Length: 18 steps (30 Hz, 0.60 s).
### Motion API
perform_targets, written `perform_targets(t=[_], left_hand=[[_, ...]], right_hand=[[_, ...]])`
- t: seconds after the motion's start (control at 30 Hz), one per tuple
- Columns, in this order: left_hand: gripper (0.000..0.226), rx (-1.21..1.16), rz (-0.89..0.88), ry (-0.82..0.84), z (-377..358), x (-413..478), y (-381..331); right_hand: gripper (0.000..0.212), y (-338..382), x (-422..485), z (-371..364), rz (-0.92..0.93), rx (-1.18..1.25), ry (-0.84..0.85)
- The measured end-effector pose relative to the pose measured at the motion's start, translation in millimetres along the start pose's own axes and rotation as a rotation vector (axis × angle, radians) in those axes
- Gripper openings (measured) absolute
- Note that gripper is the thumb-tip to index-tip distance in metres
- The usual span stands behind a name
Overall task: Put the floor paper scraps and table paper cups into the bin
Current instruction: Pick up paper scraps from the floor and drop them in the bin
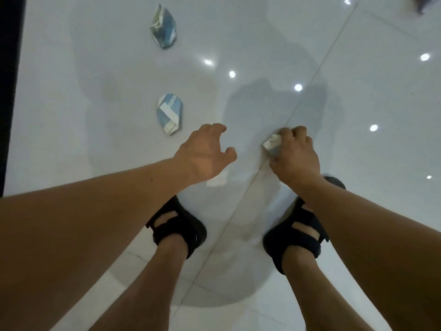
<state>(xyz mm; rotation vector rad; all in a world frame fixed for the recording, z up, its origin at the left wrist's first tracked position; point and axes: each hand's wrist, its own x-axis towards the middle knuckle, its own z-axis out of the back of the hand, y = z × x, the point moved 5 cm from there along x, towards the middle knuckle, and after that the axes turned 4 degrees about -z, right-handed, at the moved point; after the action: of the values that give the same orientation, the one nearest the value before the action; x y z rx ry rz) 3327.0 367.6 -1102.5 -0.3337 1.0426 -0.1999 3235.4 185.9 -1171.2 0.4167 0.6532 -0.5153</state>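
I look straight down at a glossy white tiled floor. My right hand [296,154] grips a small folded blue-and-white paper scrap [272,144] at floor level; only its left corner shows past my fingers. My left hand [205,154] hovers beside it with loosely curled fingers, holding nothing. A second folded blue-and-white scrap [170,113] lies on the floor just left of my left hand. A third scrap [163,27] lies farther away, near the top of the view. No bin, table or paper cups are in sight.
My two feet in black sandals, left [177,225] and right [297,231], stand below the hands. A dark vertical edge [10,68] runs along the left side. A tile joint [317,70] crosses the floor diagonally. A dark object [427,3] shows at the top right corner.
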Motion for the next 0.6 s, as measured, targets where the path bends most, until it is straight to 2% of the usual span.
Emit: perform_targets(t=[0.1, 0.2, 0.27, 0.37, 0.47, 0.53, 0.6], left_hand=[[0.066, -0.148, 0.022, -0.009, 10.2, -8.4, 6.8], [0.068, -0.319, 0.02, 0.071, 29.2, -25.8, 2.3], [0.055, -0.341, -0.014, 0.09, 49.1, -36.9, 1.0], [0.022, -0.347, -0.075, 0.013, 82.2, -49.3, 11.8], [0.009, -0.352, -0.028, -0.096, 104.4, -59.9, 46.6], [0.021, -0.352, 0.045, -0.171, 109.9, -67.4, 83.2], [0.022, -0.368, 0.151, -0.217, 107.8, -75.9, 126.5]], right_hand=[[0.069, 26.6, -19.7, 8.5, 0.064, 0.184, 0.007], [0.078, 79.6, -48.7, 40.4, 0.319, 0.237, -0.058], [0.077, 113.7, -60.3, 61.9, 0.478, 0.247, -0.12], [0.077, 155.0, -60.6, 81.8, 0.61, 0.241, -0.164], [0.087, 187.4, -46.7, 74.5, 0.674, 0.187, -0.091], [0.096, 202.4, -30.0, 54.7, 0.664, 0.049, -0.02], [0.101, 215.1, -9.8, 31.3, 0.585, -0.136, 0.001]])
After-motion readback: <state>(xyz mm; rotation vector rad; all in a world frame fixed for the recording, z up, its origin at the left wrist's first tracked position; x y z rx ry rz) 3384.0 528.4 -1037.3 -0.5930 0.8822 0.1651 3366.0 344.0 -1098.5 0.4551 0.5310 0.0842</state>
